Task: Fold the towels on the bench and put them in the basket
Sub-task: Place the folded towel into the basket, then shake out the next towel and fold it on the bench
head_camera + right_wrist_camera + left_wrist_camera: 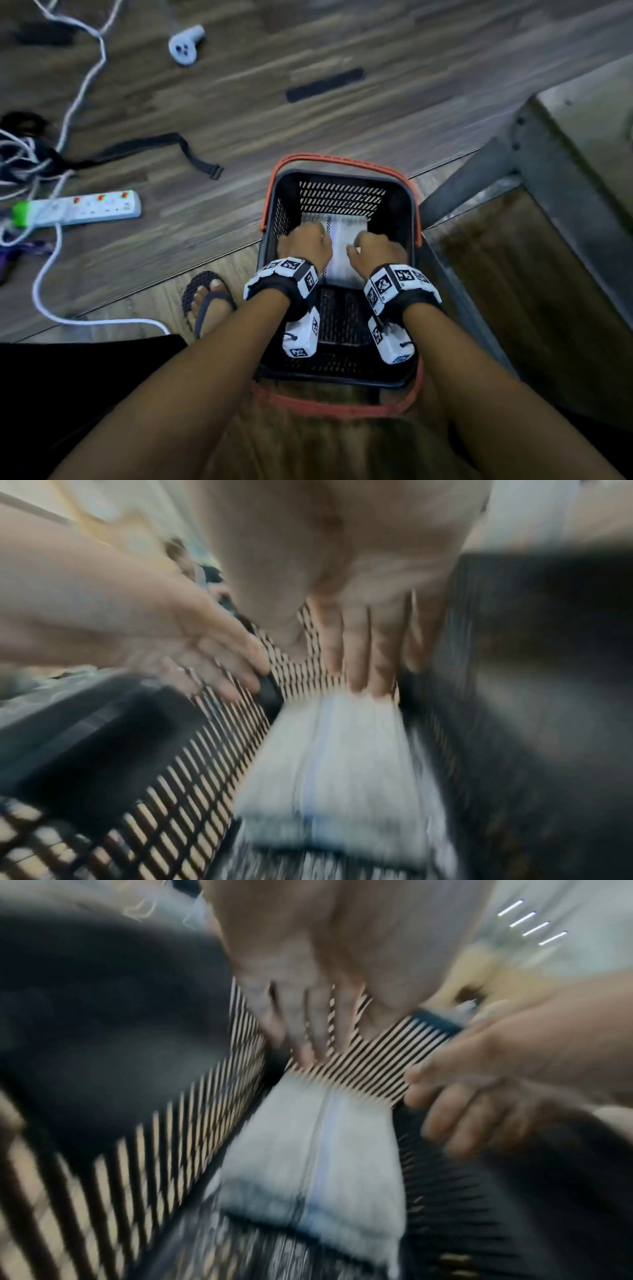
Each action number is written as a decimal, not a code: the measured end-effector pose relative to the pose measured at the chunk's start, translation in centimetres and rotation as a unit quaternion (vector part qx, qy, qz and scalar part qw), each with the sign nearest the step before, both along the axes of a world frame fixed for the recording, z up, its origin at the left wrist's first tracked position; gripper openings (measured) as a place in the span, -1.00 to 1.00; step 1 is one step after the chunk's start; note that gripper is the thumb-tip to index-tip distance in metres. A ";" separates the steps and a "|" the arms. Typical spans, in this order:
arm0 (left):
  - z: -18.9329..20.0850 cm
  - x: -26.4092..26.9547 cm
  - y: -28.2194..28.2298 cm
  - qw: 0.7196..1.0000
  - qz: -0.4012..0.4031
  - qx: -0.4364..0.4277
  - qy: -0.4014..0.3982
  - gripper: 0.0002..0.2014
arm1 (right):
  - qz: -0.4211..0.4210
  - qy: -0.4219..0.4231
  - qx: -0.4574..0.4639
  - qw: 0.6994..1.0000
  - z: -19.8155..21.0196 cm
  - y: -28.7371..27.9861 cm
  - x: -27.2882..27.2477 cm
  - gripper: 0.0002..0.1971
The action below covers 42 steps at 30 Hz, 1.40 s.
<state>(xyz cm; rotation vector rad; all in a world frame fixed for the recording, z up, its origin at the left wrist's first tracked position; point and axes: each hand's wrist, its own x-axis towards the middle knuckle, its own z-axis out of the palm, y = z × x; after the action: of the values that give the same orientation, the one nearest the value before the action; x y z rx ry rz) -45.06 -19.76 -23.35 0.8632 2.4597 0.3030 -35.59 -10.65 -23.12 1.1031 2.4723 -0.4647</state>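
A black mesh basket (342, 178) with orange handles stands on the floor in front of me. A folded white towel (342, 263) with a thin blue stripe lies flat on its bottom, toward the far wall. Both hands are down inside the basket over the towel. My left hand (305, 241) is over the towel's left side and my right hand (376, 250) over its right side. The wrist views are blurred, but the left fingers (301, 1031) and right fingers (363, 653) are stretched out straight above the towel (308, 1150) (335, 764), gripping nothing.
The metal-framed bench (548, 164) stands close on the basket's right. On the wooden floor to the left lie a power strip (85, 209), white cables (51, 274), a black strap (164, 144) and a white controller (186, 44). My sandalled foot (209, 301) is beside the basket.
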 end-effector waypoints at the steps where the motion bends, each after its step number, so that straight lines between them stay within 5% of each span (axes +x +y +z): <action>1: 1.0 0.0 -0.5 0.999 0.000 0.033 0.033 -0.75 | 0.007 0.020 0.039 0.999 1.1 0.0 0.5 -0.67; 6: 2.8 -0.9 -5.0 0.986 0.090 0.079 0.120 -0.70 | -0.076 0.090 0.140 0.983 3.8 0.2 4.2 -0.61; 10: 1.8 -1.7 -7.8 0.989 0.136 0.036 0.035 -0.60 | -0.192 0.057 0.042 0.979 2.6 0.3 6.5 -0.51; 14: 1.2 -2.2 -8.5 0.988 0.138 0.064 -0.015 -0.63 | -0.231 0.048 -0.020 0.972 1.9 0.2 7.0 -0.69; 28: 3.9 -7.5 -5.8 0.981 0.144 0.118 0.045 -0.66 | -0.184 0.079 0.020 0.979 5.4 3.3 2.4 -0.72; 42: 0.3 -12.0 -3.6 0.984 0.119 0.132 0.020 -0.68 | -0.185 0.146 -0.026 0.972 0.9 6.6 -1.5 -0.70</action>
<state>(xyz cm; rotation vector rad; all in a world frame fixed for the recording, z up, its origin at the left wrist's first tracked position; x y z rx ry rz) -57.01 -23.38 -23.03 0.6811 2.6021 0.7180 -37.05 -4.04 -22.20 1.5809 2.4764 -0.8508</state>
